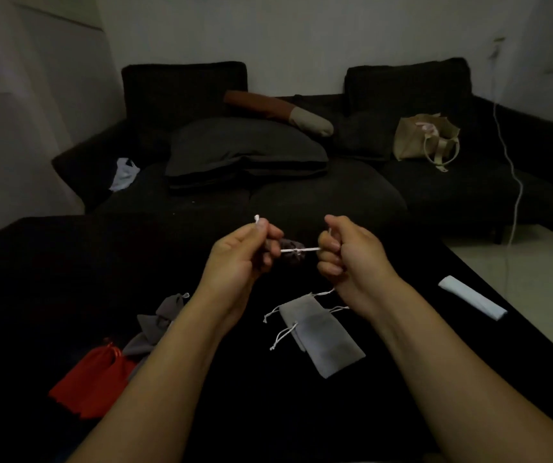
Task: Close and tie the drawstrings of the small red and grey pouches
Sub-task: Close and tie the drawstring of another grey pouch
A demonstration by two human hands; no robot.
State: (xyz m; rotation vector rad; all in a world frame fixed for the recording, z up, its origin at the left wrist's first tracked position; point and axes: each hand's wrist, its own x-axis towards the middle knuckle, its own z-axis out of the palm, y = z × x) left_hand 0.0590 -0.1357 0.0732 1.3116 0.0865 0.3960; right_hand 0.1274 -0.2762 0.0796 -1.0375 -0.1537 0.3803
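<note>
The grey pouch (291, 249) under work hangs in the air between my two hands, above the black bench (34, 295), its mouth gathered tight. Its white drawstring (300, 250) runs taut and level across it, with a small knot at the middle. My left hand (240, 259) pinches one end of the drawstring, the cord tip poking out above the thumb. My right hand (347, 253) is curled round the other end, fingers clenched on the cord. Below the held pouch, on the bench, lie flat grey pouches (322, 335) overlapping, their white cords loose. Left of these, partly behind my left forearm, sits a heap of darker grey pouches (158, 322), and touching that heap on its near left side lies a red pouch (91, 382). Well right of the flat pouches, near the bench edge, rests a white folded item (472, 297). Beyond the bench stands a dark sofa (302, 195) bearing cushions and a beige bag (425, 138).
</note>
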